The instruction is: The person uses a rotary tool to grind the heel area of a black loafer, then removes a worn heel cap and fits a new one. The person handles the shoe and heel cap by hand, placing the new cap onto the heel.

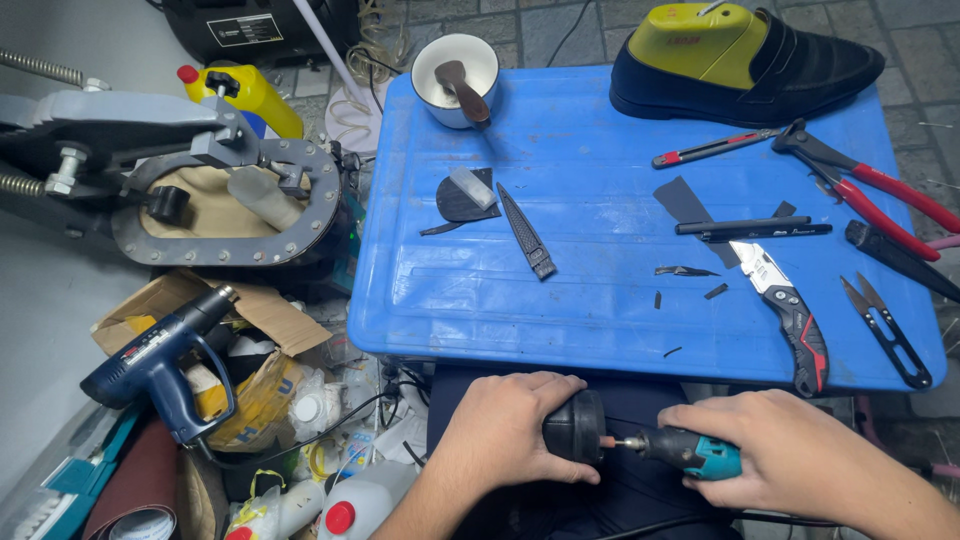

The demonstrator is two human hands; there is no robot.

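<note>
My left hand [505, 428] grips a small round black piece [574, 427] below the near edge of the blue plastic tabletop [600, 300]. My right hand [800, 455] holds a teal and black rotary tool [690, 452]. Its small orange tip [607, 441] touches the black piece. A black cord runs from the tool under my right wrist. On the tabletop lie dark cut scraps [465, 198] and a narrow black strip [525, 232].
A black loafer on a yellow last [745, 55] stands at the back right. Red pliers [865, 185], a utility knife [790, 310], thread snips [885, 325], pens and a white cup [455, 65] lie on the top. A blue heat gun [160, 365] and bottles clutter the left floor.
</note>
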